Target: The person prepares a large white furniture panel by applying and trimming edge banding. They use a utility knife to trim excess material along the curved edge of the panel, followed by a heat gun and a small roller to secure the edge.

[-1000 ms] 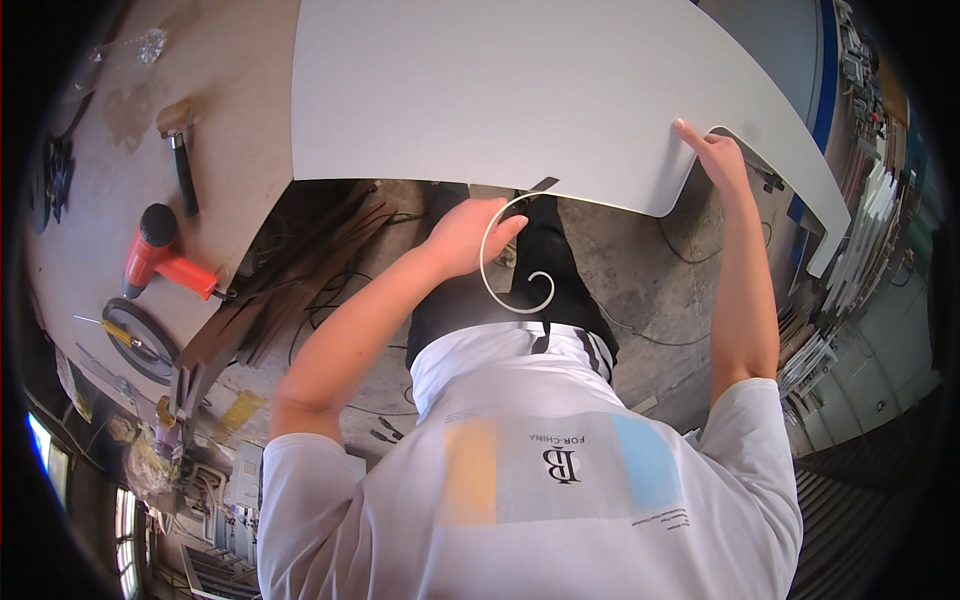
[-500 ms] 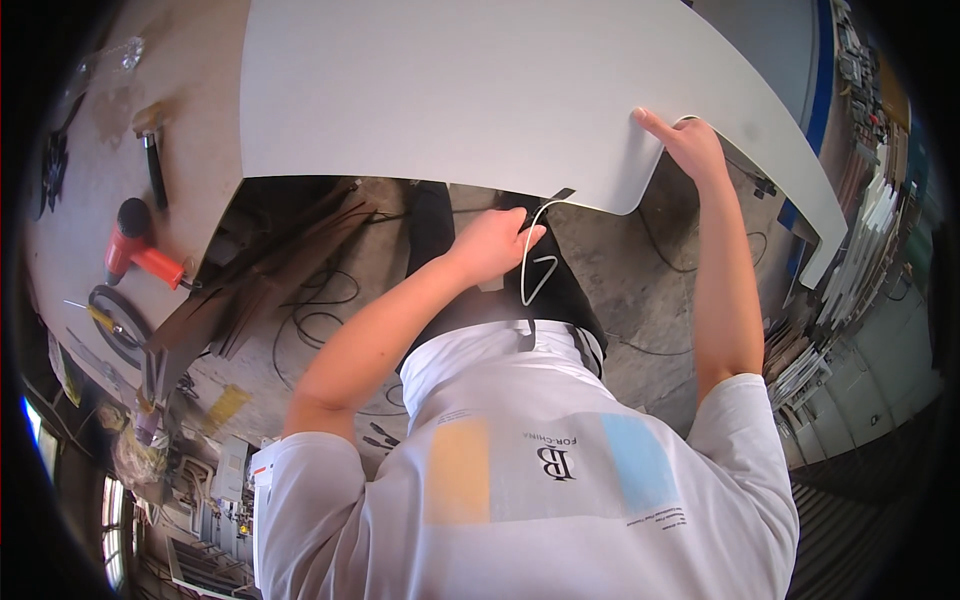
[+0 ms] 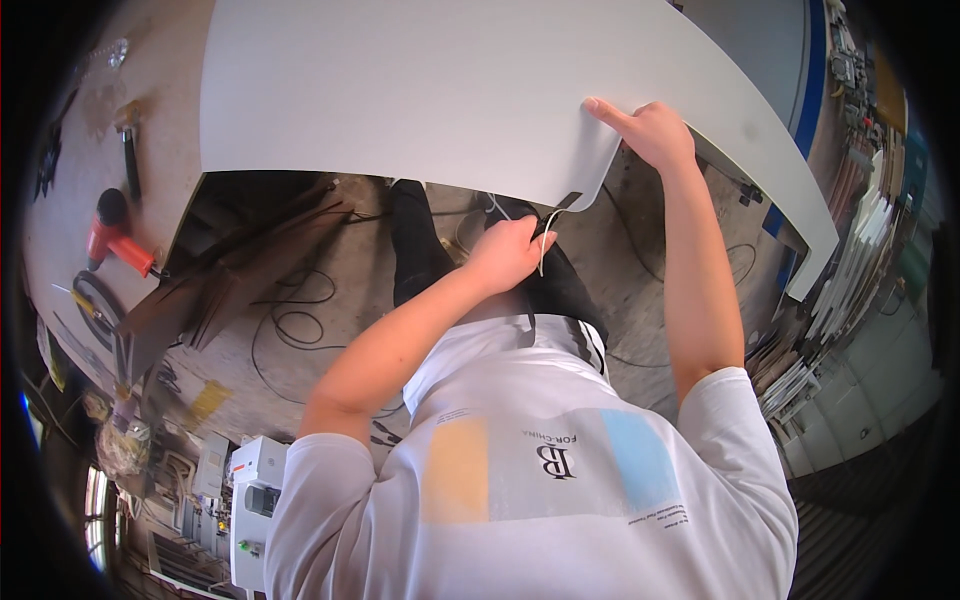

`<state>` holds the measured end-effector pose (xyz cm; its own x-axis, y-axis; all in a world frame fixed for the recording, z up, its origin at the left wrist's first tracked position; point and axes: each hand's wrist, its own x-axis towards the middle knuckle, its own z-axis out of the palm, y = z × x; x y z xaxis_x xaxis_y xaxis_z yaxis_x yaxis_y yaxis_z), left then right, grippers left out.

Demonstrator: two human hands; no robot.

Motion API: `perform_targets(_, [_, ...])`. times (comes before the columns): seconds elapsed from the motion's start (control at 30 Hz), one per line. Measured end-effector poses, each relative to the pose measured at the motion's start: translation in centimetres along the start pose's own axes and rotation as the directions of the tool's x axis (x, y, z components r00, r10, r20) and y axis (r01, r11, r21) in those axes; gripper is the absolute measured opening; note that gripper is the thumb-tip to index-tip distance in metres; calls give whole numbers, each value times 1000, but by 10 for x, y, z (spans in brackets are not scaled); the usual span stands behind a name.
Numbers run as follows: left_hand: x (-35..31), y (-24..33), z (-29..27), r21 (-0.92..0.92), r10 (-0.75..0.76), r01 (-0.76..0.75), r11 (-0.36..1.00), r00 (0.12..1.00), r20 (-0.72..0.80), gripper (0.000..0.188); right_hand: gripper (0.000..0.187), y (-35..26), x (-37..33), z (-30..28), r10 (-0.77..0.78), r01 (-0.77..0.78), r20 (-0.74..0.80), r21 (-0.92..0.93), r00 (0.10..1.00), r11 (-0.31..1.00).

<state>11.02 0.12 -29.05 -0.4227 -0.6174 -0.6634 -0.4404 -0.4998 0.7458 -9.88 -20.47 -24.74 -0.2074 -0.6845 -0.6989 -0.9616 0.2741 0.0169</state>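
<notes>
A large pale panel (image 3: pixel 420 90) with a curved front edge and a notch on its right spans the view ahead of me. My left hand (image 3: pixel 507 252) is closed around a dark, flat-tipped tool (image 3: pixel 570 201), whose tip rests against the panel's edge near the rounded corner. Most of the tool is hidden by my fingers. A thin white strip (image 3: pixel 545 253) hangs beside those fingers. My right hand (image 3: pixel 657 137) grips the panel at the notch, thumb lying on the upper face and the other fingers hidden beneath.
On the brown board to the left lie a red heat gun (image 3: pixel 118 240), a hammer-like tool (image 3: pixel 128 150) and a dark ring-shaped object (image 3: pixel 97 300). Brown boards (image 3: pixel 250 265) lean below it. Black cable (image 3: pixel 300 325) coils on the floor. Long white strips (image 3: pixel 855 240) are stacked at right.
The panel and my right hand have shifted left in view. My left hand has moved slightly right, bringing the tool along the edge to the rounded corner. The white strip hangs differently.
</notes>
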Motion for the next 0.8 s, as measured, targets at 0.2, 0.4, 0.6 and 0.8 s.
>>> perform_targets(0.2, [0,17,37,-188,-51,39,981,997,-61,41,95,-4,-4,-2,-55,55,-23,-7,998,998])
perform_targets(0.4, [-6,28,90,-646,-224,67,761,961,-163,38,81,-7,-6,-12,-130,134,51,-83,990,987])
perform_targets(0.6, [-14,22,83,-747,-305,58,663,931,-198,35,58,67,41,-54,-267,364,-391,199,881,910])
perform_targets(0.8, [-5,26,93,-616,-212,-19,788,930,-300,35,62,143,123,-105,-396,427,-547,-78,737,901])
